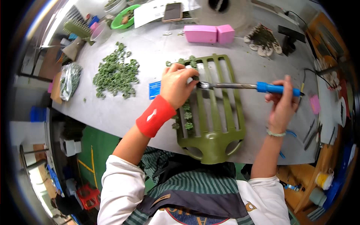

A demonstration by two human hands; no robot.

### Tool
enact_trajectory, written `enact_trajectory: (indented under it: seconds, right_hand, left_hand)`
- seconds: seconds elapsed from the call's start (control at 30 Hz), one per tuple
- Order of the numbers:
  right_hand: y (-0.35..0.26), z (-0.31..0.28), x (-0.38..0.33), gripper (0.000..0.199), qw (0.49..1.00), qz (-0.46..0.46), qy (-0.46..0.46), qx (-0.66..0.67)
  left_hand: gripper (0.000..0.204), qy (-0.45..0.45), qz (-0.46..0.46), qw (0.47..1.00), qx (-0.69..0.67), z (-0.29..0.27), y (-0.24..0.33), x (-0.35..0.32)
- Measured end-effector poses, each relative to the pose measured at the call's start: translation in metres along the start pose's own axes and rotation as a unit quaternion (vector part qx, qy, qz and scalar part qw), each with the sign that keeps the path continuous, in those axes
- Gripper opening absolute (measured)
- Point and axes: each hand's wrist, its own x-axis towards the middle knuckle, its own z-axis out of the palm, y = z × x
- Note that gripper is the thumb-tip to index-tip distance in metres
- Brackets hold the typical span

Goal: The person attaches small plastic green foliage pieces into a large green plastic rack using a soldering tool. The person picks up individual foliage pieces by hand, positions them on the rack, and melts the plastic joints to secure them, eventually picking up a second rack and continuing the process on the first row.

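An olive-green slotted frame (212,140) with long parallel bars lies on the grey table in front of me. Small green flower-shaped pieces (188,116) run along its left bars. My left hand (176,83), with a red wristband, is closed at the upper left of the frame, fingertips pinching a small green piece (195,77). My right hand (280,107) is wrapped around the blue handle of what looks like a soldering iron (240,86). Its metal shaft points left across the bars, its end beside my left fingertips. The exact contact there is hidden by my fingers.
A loose heap of green pieces (117,73) lies left on the grey table (146,116). Beyond the frame are pink blocks (200,34), a phone (173,12) and gloves (264,39). A bag (70,80) sits at the left edge; pliers (313,137) lie right.
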Motion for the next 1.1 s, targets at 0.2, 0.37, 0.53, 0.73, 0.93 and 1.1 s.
enact_trajectory:
  seconds: [0.2,0.37,0.53,0.73,0.93,1.1]
  right_hand:
    - [-0.015,-0.009,0.001,0.035,1.000,0.015,0.018,0.002]
    - [-0.014,-0.006,-0.002,0.036,1.000,0.019,0.012,-0.002]
    - [-0.017,-0.006,-0.002,0.035,1.000,0.016,0.008,0.001]
    - [-0.023,-0.008,-0.004,0.035,1.000,0.003,0.022,-0.005]
    - [-0.020,-0.014,-0.006,0.035,1.000,-0.001,0.018,-0.007]
    - [-0.012,-0.013,-0.008,0.034,1.000,0.004,0.014,0.000]
  left_hand:
    - [0.020,0.001,-0.044,0.983,-0.181,-0.023,-0.018,0.007]
    - [0.018,0.004,-0.208,0.956,0.208,-0.063,-0.119,-0.031]
    - [0.023,-0.028,-0.225,0.956,0.187,-0.063,-0.140,-0.053]
    - [0.018,-0.015,-0.299,0.954,-0.019,-0.071,-0.099,-0.045]
    - [0.021,-0.030,-0.140,0.947,-0.289,-0.059,0.000,-0.023]
    - [0.023,0.010,-0.012,0.992,-0.124,-0.029,0.022,-0.018]
